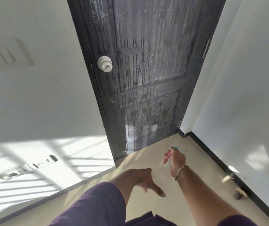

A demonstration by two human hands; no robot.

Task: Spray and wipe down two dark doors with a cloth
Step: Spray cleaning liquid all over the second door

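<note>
door (148,66) streaked wet — right hand (177,160) grips a pink-blue sprayer (168,154), left hand (142,178) loose, holding nothing.

Matt dark door (146,70), wet-streaked, perhaps wood; glossy pale knob (104,64); smooth floor (187,160)

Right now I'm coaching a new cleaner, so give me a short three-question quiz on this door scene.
1. True or false: the dark door shows wet streaks running down its panels.
2. Which of the hands grips the spray bottle? A) left hand B) right hand C) neither
3. Fill in: the pale round door knob sits near the door's ____ edge as the camera sees it.

Key: 1 true. 2 B; the left hand holds nothing, its fingers loosely pointing down. 3 left.
</note>
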